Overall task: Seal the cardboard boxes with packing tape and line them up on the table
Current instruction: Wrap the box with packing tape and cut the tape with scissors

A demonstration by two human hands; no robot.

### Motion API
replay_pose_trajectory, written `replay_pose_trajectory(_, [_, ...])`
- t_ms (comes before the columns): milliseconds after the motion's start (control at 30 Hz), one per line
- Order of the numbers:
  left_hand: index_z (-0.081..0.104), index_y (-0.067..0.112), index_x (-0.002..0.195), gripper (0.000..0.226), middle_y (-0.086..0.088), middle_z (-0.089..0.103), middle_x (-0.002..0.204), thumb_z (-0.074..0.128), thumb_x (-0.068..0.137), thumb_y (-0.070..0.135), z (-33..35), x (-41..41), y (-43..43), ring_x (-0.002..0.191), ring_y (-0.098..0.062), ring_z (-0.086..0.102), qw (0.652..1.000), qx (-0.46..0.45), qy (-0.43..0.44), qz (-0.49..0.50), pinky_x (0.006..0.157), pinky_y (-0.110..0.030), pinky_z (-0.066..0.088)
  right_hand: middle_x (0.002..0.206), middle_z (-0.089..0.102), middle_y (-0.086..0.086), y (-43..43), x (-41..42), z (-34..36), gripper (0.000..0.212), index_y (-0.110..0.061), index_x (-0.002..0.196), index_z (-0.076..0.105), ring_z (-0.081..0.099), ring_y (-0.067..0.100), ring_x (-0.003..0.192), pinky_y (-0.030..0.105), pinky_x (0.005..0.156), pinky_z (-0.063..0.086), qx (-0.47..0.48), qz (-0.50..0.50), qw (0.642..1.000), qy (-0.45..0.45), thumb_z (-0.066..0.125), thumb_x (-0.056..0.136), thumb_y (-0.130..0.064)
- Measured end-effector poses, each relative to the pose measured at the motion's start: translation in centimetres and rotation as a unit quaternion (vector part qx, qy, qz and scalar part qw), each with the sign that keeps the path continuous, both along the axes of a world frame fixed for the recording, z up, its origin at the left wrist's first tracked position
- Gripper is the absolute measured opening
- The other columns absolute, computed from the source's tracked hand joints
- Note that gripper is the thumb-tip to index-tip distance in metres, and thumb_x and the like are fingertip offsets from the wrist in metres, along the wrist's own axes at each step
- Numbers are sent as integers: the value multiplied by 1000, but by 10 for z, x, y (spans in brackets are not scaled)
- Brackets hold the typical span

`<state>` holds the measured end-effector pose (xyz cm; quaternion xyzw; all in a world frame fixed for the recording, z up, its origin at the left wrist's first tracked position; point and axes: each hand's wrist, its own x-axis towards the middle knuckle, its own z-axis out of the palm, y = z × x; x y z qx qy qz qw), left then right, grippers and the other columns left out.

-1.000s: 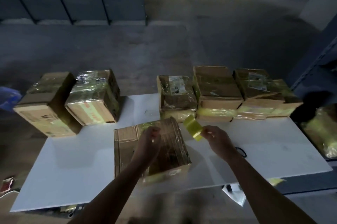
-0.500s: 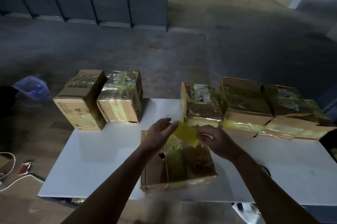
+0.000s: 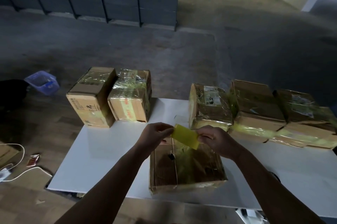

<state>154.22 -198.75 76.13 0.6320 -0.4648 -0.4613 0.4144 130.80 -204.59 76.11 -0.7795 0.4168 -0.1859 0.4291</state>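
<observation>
Nearest me, I saw a cardboard box (image 3: 186,167) lying at the white table's (image 3: 102,160) front edge. Above it, the person's left hand (image 3: 155,137) and right hand (image 3: 217,140) each pinched one end of a yellow tape strip (image 3: 185,136). Five taped boxes (image 3: 209,107) lined the far edge.

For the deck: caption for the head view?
Left hand and right hand hold a yellow tape strip above the near box.

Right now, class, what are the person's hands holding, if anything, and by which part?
A yellow strip of packing tape, stretched above the near box: the left hand pinches its left end, the right hand its right end.
</observation>
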Motion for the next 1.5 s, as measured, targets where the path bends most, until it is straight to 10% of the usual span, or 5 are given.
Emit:
replay_pose_trajectory(500, [68, 10, 107, 25, -2, 69, 95, 67, 89, 27, 11, -20, -3, 85, -16, 66, 993, -35, -110, 19, 74, -35, 57, 101, 63, -7, -4, 2, 4, 21, -16, 112, 67, 60, 0, 96, 13, 79, 44, -3, -9, 1000, -6, 58, 93, -10])
replay_pose_trajectory(800, [68, 15, 92, 5, -9, 71, 87, 68, 88, 12, 18, -16, -2, 75, -16, 67, 1000, 12, 28, -6, 62, -20, 55, 103, 68, -9, -2, -12, 8, 26, -10, 116, 66, 64, -3, 95, 11, 79, 46, 45, -16, 998, -33, 56, 93, -3])
replay_pose_trajectory(1133, [61, 9, 114, 25, -8, 67, 94, 62, 93, 20, 22, -20, -3, 79, -20, 69, 999, 11, -22, -38, 63, -22, 56, 95, 71, -7, 7, -12, 18, 26, -19, 103, 66, 66, -2, 90, 13, 77, 48, 103, -32, 990, -88, 50, 95, 1])
replay_pose_trajectory(1500, [58, 6, 98, 15, -6, 62, 74, 61, 90, 19, 30, -34, 5, 66, -17, 59, 947, 101, 259, -164, 60, -24, 52, 96, 60, -2, 1, 16, 31, 17, -20, 92, 60, 58, 13, 92, 38, 90, 47, 169, -188, 943, -215, 46, 100, -23])
